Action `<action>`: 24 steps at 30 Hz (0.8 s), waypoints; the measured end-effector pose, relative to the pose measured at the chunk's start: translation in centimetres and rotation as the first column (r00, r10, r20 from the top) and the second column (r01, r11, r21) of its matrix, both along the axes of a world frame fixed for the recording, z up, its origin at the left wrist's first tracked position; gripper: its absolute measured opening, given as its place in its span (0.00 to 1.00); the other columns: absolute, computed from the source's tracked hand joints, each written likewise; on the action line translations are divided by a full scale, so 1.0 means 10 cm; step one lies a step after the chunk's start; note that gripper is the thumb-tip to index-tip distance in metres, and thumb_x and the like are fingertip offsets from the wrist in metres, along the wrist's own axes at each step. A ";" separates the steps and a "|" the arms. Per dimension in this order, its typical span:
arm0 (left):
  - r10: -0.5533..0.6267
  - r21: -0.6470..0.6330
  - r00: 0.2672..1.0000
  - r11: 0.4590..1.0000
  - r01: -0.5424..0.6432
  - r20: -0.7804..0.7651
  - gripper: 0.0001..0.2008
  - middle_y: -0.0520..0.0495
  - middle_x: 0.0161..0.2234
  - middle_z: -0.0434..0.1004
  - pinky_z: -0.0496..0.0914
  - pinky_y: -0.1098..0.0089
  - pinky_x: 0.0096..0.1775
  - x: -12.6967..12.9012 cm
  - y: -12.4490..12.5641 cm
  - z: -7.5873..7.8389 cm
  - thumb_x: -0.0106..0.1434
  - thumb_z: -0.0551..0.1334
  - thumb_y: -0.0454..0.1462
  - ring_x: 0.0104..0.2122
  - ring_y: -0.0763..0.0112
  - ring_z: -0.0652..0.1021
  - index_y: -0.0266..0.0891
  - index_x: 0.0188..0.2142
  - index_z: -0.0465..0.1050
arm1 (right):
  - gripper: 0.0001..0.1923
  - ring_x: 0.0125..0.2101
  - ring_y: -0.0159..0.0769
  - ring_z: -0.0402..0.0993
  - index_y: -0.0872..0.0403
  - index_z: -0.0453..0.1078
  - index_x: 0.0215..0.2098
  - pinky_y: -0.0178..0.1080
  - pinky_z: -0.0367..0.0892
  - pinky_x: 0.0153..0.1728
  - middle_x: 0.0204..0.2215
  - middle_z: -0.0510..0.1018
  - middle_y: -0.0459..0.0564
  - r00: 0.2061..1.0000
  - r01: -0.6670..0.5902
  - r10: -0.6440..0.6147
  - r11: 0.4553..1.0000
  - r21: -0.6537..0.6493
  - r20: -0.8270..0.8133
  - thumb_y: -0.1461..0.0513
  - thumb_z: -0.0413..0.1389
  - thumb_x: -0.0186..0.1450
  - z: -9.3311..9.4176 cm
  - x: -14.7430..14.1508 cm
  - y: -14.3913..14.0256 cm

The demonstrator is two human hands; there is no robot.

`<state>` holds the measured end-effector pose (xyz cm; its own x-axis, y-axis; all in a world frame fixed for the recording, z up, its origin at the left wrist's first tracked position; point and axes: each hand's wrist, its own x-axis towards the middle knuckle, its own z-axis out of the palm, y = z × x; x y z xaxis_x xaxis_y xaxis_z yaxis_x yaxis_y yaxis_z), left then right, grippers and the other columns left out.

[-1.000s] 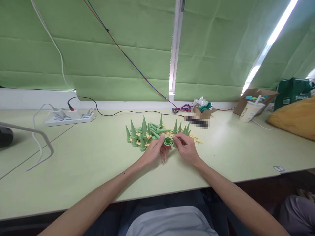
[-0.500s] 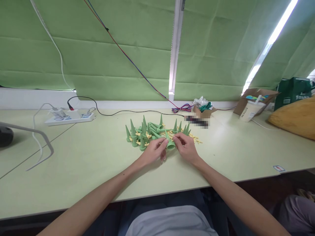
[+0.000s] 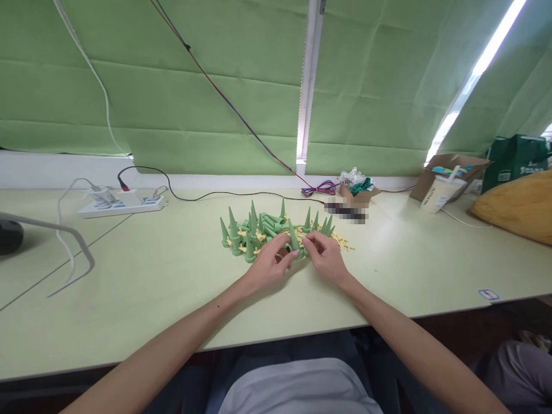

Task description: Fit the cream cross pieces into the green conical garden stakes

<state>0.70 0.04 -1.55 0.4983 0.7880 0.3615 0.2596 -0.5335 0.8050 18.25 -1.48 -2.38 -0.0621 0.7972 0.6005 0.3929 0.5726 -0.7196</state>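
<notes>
A green plastic cone [image 3: 294, 234] stands upright between my hands, its tip pointing up. My left hand [image 3: 271, 261] is closed on its lower left side, thumb near the base. From the right, my right hand [image 3: 326, 259] pinches close to the cone's side; whatever is between those fingertips is too small to make out. Just beyond my hands, several more green cones [image 3: 233, 224] stand at the left of a pile, some with small yellow pieces on them. Other green cones [image 3: 271, 221] lie on their sides, and loose yellow pieces [image 3: 344, 241] are scattered at the right.
A pale table [image 3: 164, 299] carries everything. At the back left lies a power strip [image 3: 123, 206] with plugs and cables. A small cardboard box [image 3: 360, 195] stands behind the pile, near a pixelated dark object [image 3: 345, 211]. Further right are a drink cup [image 3: 440, 194] and a yellow cushion-like thing [image 3: 517, 201].
The cone has turned from tilted, with its hollow base towards me, to upright. My left fingers have shifted around its lower side, while my right hand stays almost where it was.
</notes>
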 end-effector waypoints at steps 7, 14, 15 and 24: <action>0.011 0.128 0.999 0.992 -0.007 -0.032 0.09 0.49 0.35 0.60 0.65 0.76 0.24 -0.01 0.00 -0.02 0.67 0.55 0.42 0.30 0.74 0.70 0.39 0.34 0.61 | 0.13 0.19 0.27 0.53 0.54 0.64 0.28 0.34 0.49 0.20 0.19 0.62 0.42 0.998 -0.042 0.039 0.998 -0.044 -0.056 0.56 0.51 0.68 0.01 -0.01 0.00; 0.006 0.265 0.999 0.964 0.008 -0.051 0.06 0.46 0.40 0.62 0.67 0.76 0.26 -0.02 0.00 -0.03 0.68 0.53 0.38 0.30 0.75 0.68 0.39 0.36 0.65 | 0.13 0.18 0.27 0.53 0.54 0.64 0.27 0.33 0.50 0.19 0.19 0.61 0.41 0.996 -0.053 0.048 0.996 -0.072 -0.074 0.56 0.52 0.67 0.02 -0.01 0.00; 0.002 0.293 0.998 0.956 0.016 -0.061 0.05 0.46 0.41 0.63 0.68 0.76 0.27 -0.02 0.01 -0.03 0.68 0.53 0.37 0.30 0.77 0.68 0.39 0.37 0.65 | 0.13 0.18 0.26 0.53 0.54 0.63 0.27 0.33 0.50 0.19 0.18 0.60 0.41 0.997 -0.047 0.042 0.996 -0.078 -0.065 0.56 0.52 0.67 0.02 -0.01 0.01; 0.089 0.358 0.992 0.932 -0.052 -0.088 0.10 0.45 0.47 0.63 0.70 0.73 0.29 -0.01 0.00 -0.04 0.69 0.53 0.36 0.25 0.81 0.70 0.43 0.47 0.67 | 0.14 0.19 0.26 0.54 0.55 0.65 0.28 0.33 0.51 0.20 0.19 0.62 0.42 0.996 -0.025 0.017 0.995 -0.093 -0.090 0.55 0.52 0.67 0.00 -0.02 0.02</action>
